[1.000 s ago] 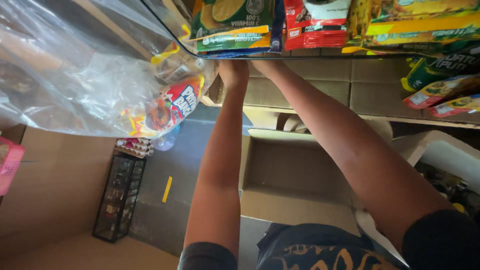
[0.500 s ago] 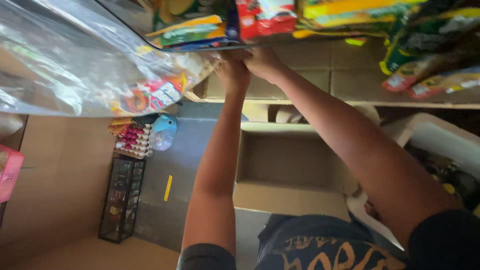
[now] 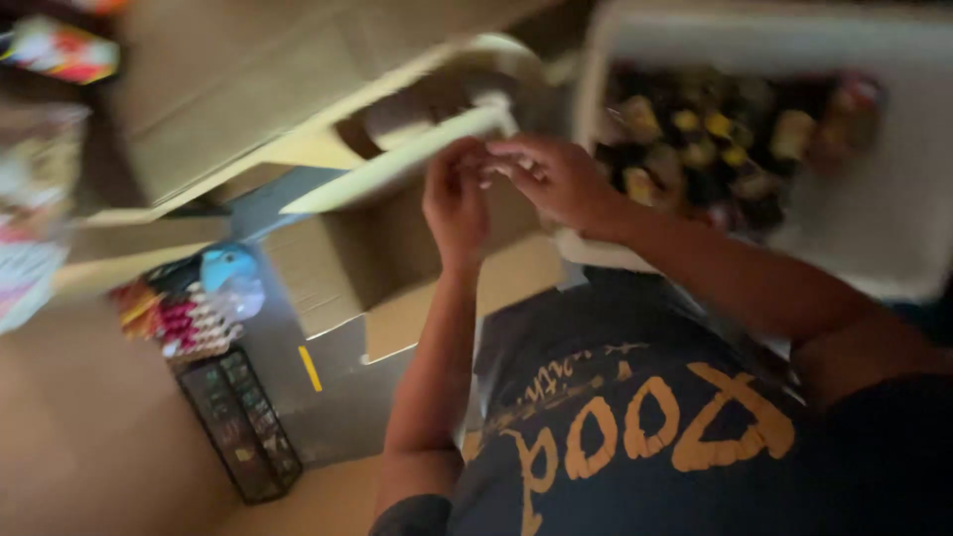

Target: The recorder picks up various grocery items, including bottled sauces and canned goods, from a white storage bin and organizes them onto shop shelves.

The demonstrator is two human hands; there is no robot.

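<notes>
My left hand (image 3: 455,199) and my right hand (image 3: 558,179) meet fingertip to fingertip in front of my chest, above an open cardboard box (image 3: 338,268). The fingers of both are curled and pinched together around a small pale spot. The picture is too blurred to tell whether anything is held. Just beyond the right hand stands a white bin (image 3: 893,199) filled with several small dark bottles with yellow tops (image 3: 715,149).
A larger cardboard box (image 3: 248,89) with an open flap is at the upper left. A black wire rack (image 3: 238,427) stands on the floor at lower left, with colourful packets (image 3: 174,318) and a blue round object (image 3: 226,268) beside it. Blurred clear plastic shows at the left edge.
Both hands have come down from the snack shelf and the big clear plastic bag to chest height. The view has swung down toward the boxes and the white bin.
</notes>
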